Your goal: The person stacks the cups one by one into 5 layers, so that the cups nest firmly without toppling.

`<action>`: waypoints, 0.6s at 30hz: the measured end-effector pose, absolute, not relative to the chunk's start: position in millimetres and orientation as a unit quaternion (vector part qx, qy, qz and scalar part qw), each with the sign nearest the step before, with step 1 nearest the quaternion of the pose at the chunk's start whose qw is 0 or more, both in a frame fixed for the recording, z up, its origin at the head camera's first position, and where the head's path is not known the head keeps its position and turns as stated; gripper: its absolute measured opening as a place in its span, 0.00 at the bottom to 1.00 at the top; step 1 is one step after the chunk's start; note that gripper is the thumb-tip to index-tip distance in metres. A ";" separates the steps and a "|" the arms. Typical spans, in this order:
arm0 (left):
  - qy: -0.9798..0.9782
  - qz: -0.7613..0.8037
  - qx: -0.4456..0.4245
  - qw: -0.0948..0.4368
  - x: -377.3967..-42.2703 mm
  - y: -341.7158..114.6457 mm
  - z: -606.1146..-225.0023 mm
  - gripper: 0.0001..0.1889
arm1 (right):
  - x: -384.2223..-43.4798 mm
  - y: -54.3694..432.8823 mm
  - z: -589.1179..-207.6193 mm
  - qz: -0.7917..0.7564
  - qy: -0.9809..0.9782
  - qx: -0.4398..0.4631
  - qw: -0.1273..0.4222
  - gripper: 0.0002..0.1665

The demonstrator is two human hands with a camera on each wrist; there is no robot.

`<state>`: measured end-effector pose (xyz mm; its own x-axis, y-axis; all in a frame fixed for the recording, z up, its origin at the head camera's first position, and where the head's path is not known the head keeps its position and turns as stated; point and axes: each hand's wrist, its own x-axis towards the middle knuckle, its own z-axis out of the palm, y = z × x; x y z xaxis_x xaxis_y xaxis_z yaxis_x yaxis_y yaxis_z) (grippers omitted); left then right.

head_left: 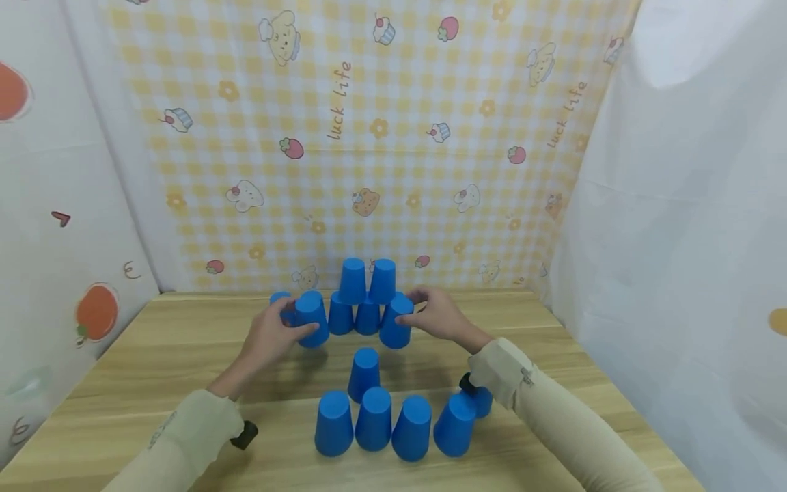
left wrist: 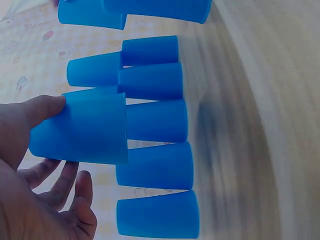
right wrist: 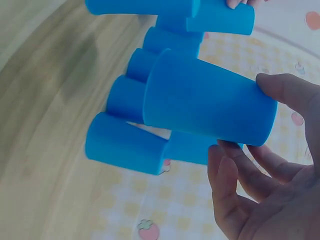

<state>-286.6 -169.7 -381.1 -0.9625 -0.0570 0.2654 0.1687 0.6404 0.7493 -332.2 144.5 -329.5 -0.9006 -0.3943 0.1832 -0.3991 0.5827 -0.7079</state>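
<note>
My left hand (head_left: 270, 333) pinches an upside-down blue cup (head_left: 311, 318) between thumb and fingers; in the left wrist view this cup (left wrist: 85, 130) is off the table. On the other side, my right hand (head_left: 438, 316) grips a second blue cup (head_left: 395, 326), also narrow end up and raised, seen close in the right wrist view as a large cup (right wrist: 210, 100). Between and behind the hands stands a row of inverted cups (head_left: 341, 314). Two more cups, a left one (head_left: 353, 281) and a right one (head_left: 382, 281), sit higher, above that row.
Nearer me, a single cup (head_left: 365, 374) stands behind a front row of several inverted cups (head_left: 374, 419). Another cup (head_left: 482, 402) is partly hidden by my right sleeve. The wooden table (head_left: 203, 321) meets a checked cloth (head_left: 369, 171) at the back, with white sheets at both sides.
</note>
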 end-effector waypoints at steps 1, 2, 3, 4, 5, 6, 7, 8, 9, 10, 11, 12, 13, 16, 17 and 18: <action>-0.896 -0.421 -0.030 0.134 -287.2 -170.2 -379.6 0.36 | -332.0 142.0 -326.8 0.395 -0.890 0.227 0.003 0.22; -0.897 -0.420 -0.030 0.135 -287.5 -170.7 -377.8 0.36 | -331.8 139.2 -324.4 0.388 -0.893 0.230 0.006 0.23; -0.897 -0.418 -0.028 0.137 -287.5 -171.3 -375.8 0.36 | -331.5 136.2 -321.7 0.381 -0.894 0.234 0.008 0.23; -0.897 -0.418 -0.028 0.137 -287.6 -171.8 -374.1 0.37 | -331.2 132.8 -319.1 0.374 -0.896 0.239 0.011 0.24; -0.897 -0.420 -0.028 0.138 -287.5 -172.6 -372.5 0.37 | -330.9 129.2 -316.6 0.368 -0.898 0.243 0.012 0.25; -0.896 -0.422 -0.029 0.140 -287.5 -173.4 -370.9 0.36 | -330.6 125.4 -314.3 0.361 -0.899 0.247 0.012 0.26; -0.894 -0.424 -0.029 0.142 -287.5 -174.4 -369.4 0.36 | -330.5 121.4 -312.4 0.355 -0.900 0.253 0.012 0.27; -0.892 -0.427 -0.028 0.145 -287.5 -175.4 -367.8 0.35 | -330.4 117.2 -310.4 0.349 -0.901 0.257 0.012 0.28; -0.890 -0.430 -0.028 0.147 -287.6 -176.6 -366.4 0.35 | -330.6 113.0 -308.6 0.346 -0.901 0.261 0.011 0.29; -0.889 -0.432 -0.028 0.150 -287.9 -177.7 -365.4 0.34 | -331.3 108.6 -307.2 0.344 -0.901 0.264 0.010 0.29; -0.888 -0.432 -0.026 0.152 -288.3 -179.1 -364.5 0.34 | -332.1 104.3 -306.1 0.342 -0.901 0.266 0.008 0.30; -0.888 -0.432 -0.026 0.154 -288.6 -180.0 -363.4 0.34 | -332.9 100.2 -305.1 0.340 -0.902 0.267 0.006 0.30; -0.888 -0.432 -0.024 0.155 -289.3 -181.1 -362.4 0.34 | -334.0 96.0 -304.3 0.339 -0.902 0.267 0.006 0.30; -0.889 -0.431 -0.017 0.154 -291.1 -184.1 -359.1 0.35 | -337.9 84.0 -301.9 0.340 -0.902 0.264 0.003 0.30; -0.889 -0.429 -0.015 0.156 -291.6 -185.0 -357.8 0.35 | -339.2 80.2 -301.2 0.340 -0.903 0.263 0.003 0.30; -0.890 -0.429 -0.013 0.158 -292.3 -185.9 -356.5 0.34 | -340.0 76.2 -300.0 0.341 -0.903 0.263 0.003 0.30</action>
<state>-292.3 -185.9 -356.5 -0.9497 -0.1125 0.2922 0.1584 0.6324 0.7583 -340.0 76.2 -300.0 -0.8615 -0.4729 0.1848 -0.4771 0.6294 -0.6134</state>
